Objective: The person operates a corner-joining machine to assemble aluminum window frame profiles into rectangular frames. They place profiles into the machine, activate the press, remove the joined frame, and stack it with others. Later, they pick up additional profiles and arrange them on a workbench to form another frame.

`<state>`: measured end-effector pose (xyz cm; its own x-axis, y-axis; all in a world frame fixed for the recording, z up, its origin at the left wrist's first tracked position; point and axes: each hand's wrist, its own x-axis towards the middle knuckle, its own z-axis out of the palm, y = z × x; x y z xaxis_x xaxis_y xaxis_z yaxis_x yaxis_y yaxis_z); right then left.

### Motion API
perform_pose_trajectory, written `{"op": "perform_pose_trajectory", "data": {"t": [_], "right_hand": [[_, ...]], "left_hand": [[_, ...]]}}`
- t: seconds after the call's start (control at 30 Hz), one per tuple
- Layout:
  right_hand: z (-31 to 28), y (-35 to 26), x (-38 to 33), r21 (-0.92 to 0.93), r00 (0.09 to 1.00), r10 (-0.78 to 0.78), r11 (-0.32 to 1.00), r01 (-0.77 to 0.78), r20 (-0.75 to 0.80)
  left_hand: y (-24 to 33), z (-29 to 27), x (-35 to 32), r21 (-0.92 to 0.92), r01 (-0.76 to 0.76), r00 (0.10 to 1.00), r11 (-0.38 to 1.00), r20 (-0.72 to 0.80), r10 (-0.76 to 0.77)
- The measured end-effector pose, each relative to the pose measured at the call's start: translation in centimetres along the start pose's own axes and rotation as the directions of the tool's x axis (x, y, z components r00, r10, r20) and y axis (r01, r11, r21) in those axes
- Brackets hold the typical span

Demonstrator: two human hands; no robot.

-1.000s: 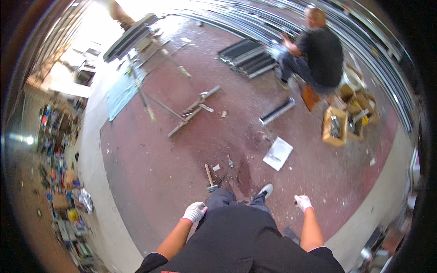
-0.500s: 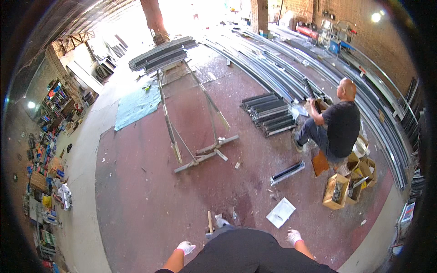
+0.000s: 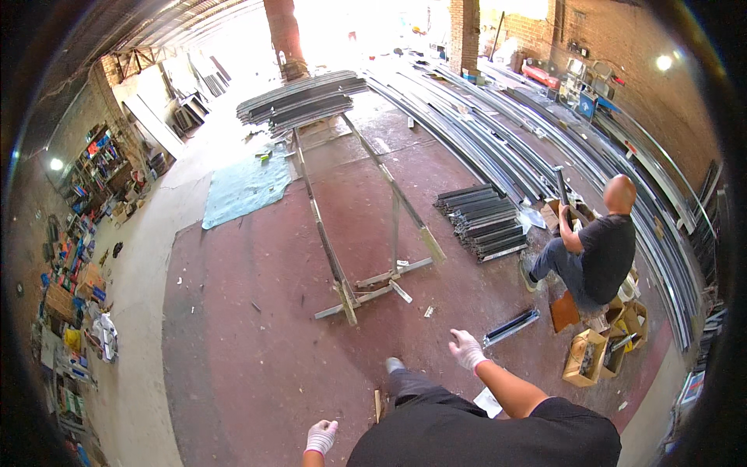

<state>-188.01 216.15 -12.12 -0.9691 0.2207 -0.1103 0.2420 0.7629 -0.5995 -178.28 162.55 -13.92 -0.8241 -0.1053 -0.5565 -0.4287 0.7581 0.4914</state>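
My right hand [image 3: 467,349], in a white glove, reaches out over the floor with its fingers apart and nothing in them. Just beyond it lies a short bundle of dark and silver metal profiles [image 3: 510,328]. My left hand [image 3: 321,436], also gloved in white, hangs low with its fingers curled in and nothing showing in them. To its right, a wooden handle [image 3: 377,405] sticks out on the floor beside my leg. My right forearm and body partly cover a flat white piece [image 3: 489,402].
Ahead stands a long metal trestle [image 3: 373,289] with dark profiles [image 3: 299,101] stacked on its far end. At right a person [image 3: 599,253] sits holding a dark profile, near a profile stack [image 3: 481,222] and cardboard boxes [image 3: 585,358]. A blue sheet [image 3: 247,187] lies left.
My right hand has swung forward and left over the floor. My left hand has dropped slightly lower. My body has moved forward, now partly covering the flat white piece. The trestle appears nearer.
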Motion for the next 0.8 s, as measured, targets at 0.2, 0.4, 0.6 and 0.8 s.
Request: {"op": "perform_pose_trajectory", "data": {"t": [0.2,0.4,0.6,0.8], "right_hand": [[6.4,-12.9,13.8,0.051,0.913,-0.284,0.949,0.311,-0.292],[12.4,-25.9,26.5,0.037,0.841,-0.364,0.911,0.412,-0.401],[16.2,-34.5,36.0,0.017,0.821,-0.424,0.885,0.465,-0.382],[19.8,-37.0,41.4,-0.005,0.876,-0.310,0.943,0.332,-0.371]], "left_hand": [[-0.3,-5.8,5.3,-0.097,-0.128,0.989,0.987,-0.090,0.120],[-8.8,-16.5,8.9,-0.292,0.007,0.977,0.956,-0.202,-0.069],[-16.7,-22.1,6.3,-0.416,0.353,0.910,0.838,-0.055,-0.411],[-17.2,-26.6,20.1,-0.360,0.422,0.890,0.832,-0.012,-0.456]]}}
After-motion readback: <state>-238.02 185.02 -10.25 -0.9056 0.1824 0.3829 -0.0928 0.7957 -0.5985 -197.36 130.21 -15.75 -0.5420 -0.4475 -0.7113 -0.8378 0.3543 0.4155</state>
